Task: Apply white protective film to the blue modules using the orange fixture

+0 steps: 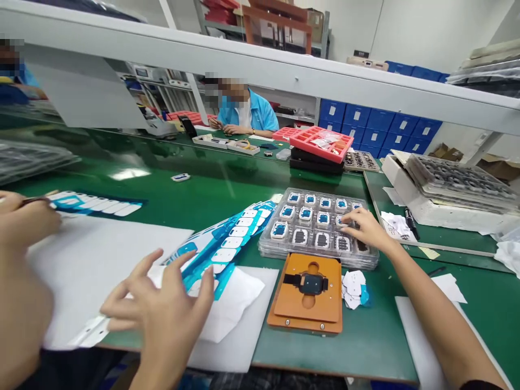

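My left hand [162, 306] hovers open, fingers spread, over the near end of a fan of blue-and-white label strips [227, 238] lying on white sheets [233, 319]. My right hand [365, 230] reaches onto a clear plastic tray [317, 249] of small square parts, some topped with blue. Its thumb and fingertips are pinched together on one part near the tray's right side. In front of the tray lies an orange jig [309, 295] with a dark part [312, 284] seated in its middle. A small heap of peeled white and blue tabs [354, 288] lies beside the jig.
Another person's hand [24, 222] at the far left holds a thin tool over more label strips [95, 205]. A co-worker [244, 111] sits across the green bench [227, 184]. A red tray on black trays [320, 143], stacked clear trays on a white box [455, 189] and a black pen [411, 222] lie to the right.
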### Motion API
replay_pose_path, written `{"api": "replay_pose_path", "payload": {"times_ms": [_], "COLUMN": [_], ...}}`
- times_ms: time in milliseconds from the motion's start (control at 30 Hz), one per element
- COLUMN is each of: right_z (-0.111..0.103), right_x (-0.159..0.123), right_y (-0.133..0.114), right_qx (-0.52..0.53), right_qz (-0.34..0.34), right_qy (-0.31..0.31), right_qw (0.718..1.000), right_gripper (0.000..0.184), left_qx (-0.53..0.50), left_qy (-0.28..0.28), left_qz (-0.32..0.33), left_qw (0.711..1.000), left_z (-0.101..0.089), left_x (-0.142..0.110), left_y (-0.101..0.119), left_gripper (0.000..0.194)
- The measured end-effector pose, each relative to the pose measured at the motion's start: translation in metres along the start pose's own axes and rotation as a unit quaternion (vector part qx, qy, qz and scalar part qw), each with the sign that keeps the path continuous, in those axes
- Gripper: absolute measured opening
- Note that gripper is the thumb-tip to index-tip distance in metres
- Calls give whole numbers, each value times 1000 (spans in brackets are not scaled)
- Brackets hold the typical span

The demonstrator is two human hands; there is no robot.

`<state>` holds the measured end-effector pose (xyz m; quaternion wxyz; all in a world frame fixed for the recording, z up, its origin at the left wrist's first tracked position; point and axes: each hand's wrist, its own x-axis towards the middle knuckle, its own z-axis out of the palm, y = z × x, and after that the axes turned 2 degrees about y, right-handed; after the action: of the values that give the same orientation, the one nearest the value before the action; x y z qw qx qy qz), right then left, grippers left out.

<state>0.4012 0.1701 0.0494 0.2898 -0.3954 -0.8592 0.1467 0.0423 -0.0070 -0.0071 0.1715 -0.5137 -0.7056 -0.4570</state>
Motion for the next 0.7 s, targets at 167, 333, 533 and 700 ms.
{"api": "replay_pose_path", "payload": {"times_ms": [167,333,533,700], "right_z": [-11,-23,-9,12], "right_x": [-3,-16,-24,-24], "right_y": [-15,-71,-99,-104], "right_qx": [102,178,187,185], "right_qz": [10,-56,-61,-62], "right_qy": [59,20,149,171], "right_qw": [993,982,969,966], "right_gripper": [30,36,16,11], "left_qx": [-122,-305,-489,-469], "left_qy": [-69,-305,-311,-236], "left_qz": [141,193,155,92], "left_qw": [980,882,800,846], "left_z": [13,34,62,69], "left_x": [18,43,49,41], "left_y": [71,130,132,121], "left_gripper": [29,26,10,17]}}
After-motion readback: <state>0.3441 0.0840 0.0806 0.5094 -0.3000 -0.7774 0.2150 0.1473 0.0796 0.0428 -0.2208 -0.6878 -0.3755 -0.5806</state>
